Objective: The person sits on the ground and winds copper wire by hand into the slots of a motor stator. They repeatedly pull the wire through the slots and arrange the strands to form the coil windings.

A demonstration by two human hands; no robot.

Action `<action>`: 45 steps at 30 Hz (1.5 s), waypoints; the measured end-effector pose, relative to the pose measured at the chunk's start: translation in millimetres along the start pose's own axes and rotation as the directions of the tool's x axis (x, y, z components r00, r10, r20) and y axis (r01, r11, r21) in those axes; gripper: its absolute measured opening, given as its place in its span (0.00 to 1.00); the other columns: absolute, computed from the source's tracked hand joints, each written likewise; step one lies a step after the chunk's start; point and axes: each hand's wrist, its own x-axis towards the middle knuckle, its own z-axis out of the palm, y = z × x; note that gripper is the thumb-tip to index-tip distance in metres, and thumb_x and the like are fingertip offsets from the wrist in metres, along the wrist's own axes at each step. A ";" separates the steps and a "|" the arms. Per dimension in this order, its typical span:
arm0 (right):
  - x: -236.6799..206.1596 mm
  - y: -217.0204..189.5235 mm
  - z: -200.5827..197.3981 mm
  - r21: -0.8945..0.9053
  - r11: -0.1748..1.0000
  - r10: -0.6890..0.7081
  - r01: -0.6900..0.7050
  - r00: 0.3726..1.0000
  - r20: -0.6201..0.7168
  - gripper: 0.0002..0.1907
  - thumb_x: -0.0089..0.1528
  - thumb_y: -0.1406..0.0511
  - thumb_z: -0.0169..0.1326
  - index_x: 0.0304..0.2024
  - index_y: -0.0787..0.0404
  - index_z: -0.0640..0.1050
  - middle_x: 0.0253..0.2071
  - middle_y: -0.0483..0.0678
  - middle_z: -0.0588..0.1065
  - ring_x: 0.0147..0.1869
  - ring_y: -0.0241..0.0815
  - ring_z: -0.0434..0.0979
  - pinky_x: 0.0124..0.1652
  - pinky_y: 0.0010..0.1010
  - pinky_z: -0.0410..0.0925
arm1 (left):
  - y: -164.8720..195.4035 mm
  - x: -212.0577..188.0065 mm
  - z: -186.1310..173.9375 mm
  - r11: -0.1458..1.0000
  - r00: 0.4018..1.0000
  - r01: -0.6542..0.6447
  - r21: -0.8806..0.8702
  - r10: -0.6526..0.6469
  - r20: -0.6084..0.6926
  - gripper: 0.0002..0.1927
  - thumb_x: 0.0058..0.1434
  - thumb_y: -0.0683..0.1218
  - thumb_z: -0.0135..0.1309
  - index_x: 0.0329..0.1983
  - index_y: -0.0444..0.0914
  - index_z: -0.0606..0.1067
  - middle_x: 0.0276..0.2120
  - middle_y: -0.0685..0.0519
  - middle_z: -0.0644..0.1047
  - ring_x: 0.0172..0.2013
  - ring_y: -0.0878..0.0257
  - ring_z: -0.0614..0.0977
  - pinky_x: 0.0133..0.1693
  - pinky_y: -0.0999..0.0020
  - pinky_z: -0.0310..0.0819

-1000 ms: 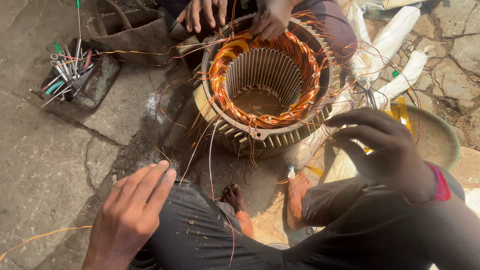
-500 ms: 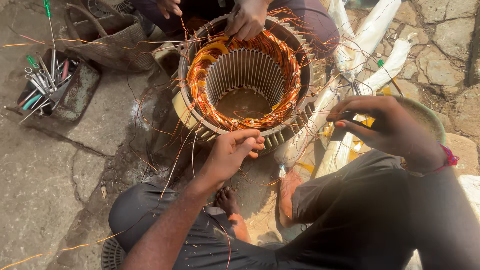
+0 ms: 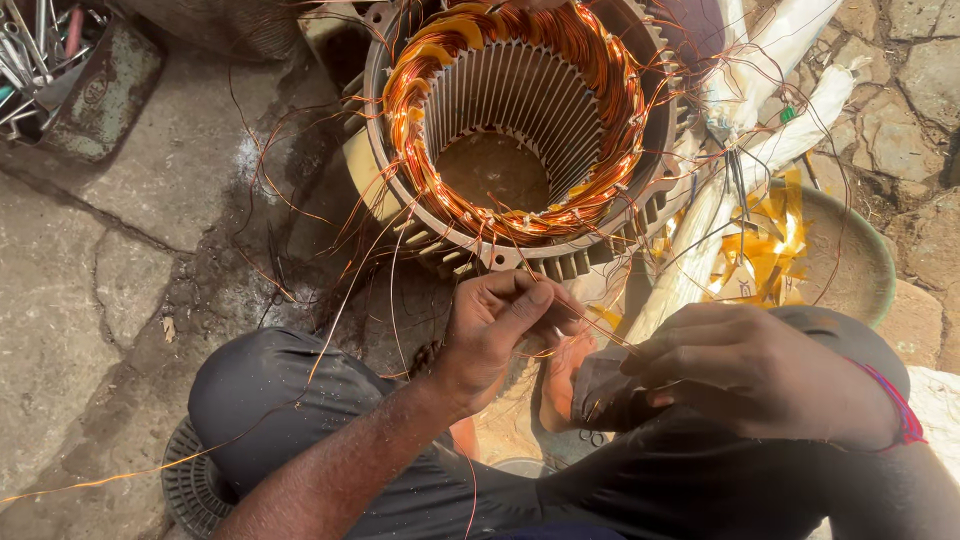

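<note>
From the head camera I look straight down at my lap. My left hand (image 3: 500, 335) sits at the centre of the frame, thumb and forefinger pinched on a thin copper wire (image 3: 585, 322) that runs down and right to my right hand (image 3: 755, 375) in the lower right. That hand is curled over, and its fingertips also close on the wire's near end, though the exact contact is partly hidden by the knuckles.

Above the hands, filling the upper middle, stands the motor stator (image 3: 515, 130), a ribbed round housing whose slotted core is ringed by a glowing orange copper winding (image 3: 600, 90). Loose strands spill from it toward my knees.

In the upper left corner a tray of tools (image 3: 40, 60) rests on the cracked stone floor (image 3: 110, 290). At the right, white sleeving tubes (image 3: 770, 150) lie beside a shallow green bowl (image 3: 860, 260) holding yellow strips.
</note>
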 end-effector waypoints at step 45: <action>-25.1 18.4 -11.9 0.161 0.921 0.378 -0.354 0.913 -0.152 0.05 0.59 0.71 0.62 0.38 0.62 0.84 0.40 0.45 0.81 0.46 0.41 0.80 0.46 0.34 0.70 | -15.9 -5.8 -2.2 0.953 0.952 -0.279 0.120 0.291 -0.092 0.13 0.72 0.44 0.56 0.53 0.31 0.71 0.39 0.49 0.78 0.40 0.64 0.83 0.46 0.62 0.81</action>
